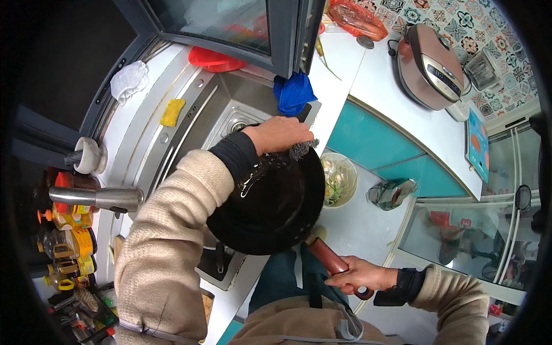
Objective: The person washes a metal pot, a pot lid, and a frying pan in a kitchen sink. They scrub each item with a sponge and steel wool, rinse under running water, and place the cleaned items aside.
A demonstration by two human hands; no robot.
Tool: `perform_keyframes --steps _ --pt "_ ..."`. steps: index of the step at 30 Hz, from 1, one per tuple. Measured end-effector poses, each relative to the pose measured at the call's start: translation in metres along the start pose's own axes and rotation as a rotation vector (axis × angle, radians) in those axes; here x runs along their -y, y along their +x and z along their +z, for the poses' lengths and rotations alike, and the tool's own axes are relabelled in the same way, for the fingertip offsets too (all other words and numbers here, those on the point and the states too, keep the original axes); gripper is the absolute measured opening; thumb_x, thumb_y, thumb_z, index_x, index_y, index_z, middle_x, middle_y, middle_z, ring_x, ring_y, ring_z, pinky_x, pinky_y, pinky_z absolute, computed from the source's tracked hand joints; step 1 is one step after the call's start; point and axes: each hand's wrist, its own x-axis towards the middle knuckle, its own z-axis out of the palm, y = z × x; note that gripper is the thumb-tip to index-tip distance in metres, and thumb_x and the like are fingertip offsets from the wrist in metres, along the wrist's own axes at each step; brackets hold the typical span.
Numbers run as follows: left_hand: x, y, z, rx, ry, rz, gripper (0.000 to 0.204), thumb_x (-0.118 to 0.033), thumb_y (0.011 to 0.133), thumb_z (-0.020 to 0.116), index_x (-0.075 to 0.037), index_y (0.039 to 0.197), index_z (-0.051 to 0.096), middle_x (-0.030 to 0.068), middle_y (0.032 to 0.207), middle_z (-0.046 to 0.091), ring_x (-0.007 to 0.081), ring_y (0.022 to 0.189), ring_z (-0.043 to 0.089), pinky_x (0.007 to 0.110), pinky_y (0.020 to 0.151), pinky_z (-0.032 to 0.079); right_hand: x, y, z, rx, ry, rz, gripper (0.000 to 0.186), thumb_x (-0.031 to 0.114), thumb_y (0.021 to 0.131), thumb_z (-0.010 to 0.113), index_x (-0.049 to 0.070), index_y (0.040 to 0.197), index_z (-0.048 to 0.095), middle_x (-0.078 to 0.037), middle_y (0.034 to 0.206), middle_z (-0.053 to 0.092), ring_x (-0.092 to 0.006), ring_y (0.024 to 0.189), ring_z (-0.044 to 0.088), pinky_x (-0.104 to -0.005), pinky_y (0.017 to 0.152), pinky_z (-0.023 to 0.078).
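Patterned tiles [468, 20] are seen behind a white tabletop [376, 75] on which a rice cooker [425, 66] is set. Partly over the sink [230, 92], a black pan [270, 201] is held by its reddish handle [328, 256], around which the right hand [363, 275] is wrapped. Near the pan's far rim, a grey scourer [302, 149] is gripped under the left hand's [280, 135] curled fingers.
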Motion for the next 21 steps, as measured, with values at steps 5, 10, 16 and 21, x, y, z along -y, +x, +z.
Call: perform_keyframes --steps 5,10,16,21 --pt "0.026 -0.037 0.005 -0.164 0.024 -0.187 0.019 -0.006 0.085 0.046 -0.009 0.102 0.054 0.0097 0.097 0.059 0.0316 0.094 0.059 0.041 0.078 0.049 -0.012 0.009 0.000 -0.049 -0.159 -0.113 0.025 0.005 0.086 0.066 0.009 0.094 0.043 0.002 0.068 0.044 -0.0056 0.052 0.043 -0.0211 0.047 0.036" --pt "0.040 -0.095 0.001 0.030 0.074 -0.680 0.031 -0.007 0.078 0.060 -0.002 0.107 0.050 0.0214 0.102 0.062 0.0379 0.098 0.060 0.044 0.082 0.049 -0.017 0.015 0.001 -0.035 -0.205 -0.150 0.026 0.006 0.085 0.066 0.009 0.096 0.043 0.001 0.068 0.046 -0.0066 0.053 0.047 -0.0211 0.049 0.039" --pt "0.009 -0.147 0.001 0.061 0.037 -1.137 0.037 -0.015 0.079 0.065 0.003 0.107 0.049 0.0272 0.089 0.063 0.0425 0.090 0.061 0.047 0.079 0.049 -0.031 0.020 0.002 -0.061 -0.206 -0.167 0.027 0.010 0.085 0.067 0.007 0.100 0.044 0.000 0.068 0.047 -0.0078 0.054 0.049 -0.0224 0.050 0.040" --pt "-0.012 -0.175 0.003 0.085 -0.013 -1.355 0.030 -0.018 0.078 0.061 0.004 0.099 0.061 0.0265 0.098 0.064 0.0400 0.096 0.062 0.044 0.085 0.049 -0.046 0.031 0.011 -0.108 -0.186 -0.236 0.031 0.011 0.083 0.068 0.006 0.102 0.044 0.000 0.067 0.047 -0.0090 0.051 0.047 -0.0221 0.047 0.038"
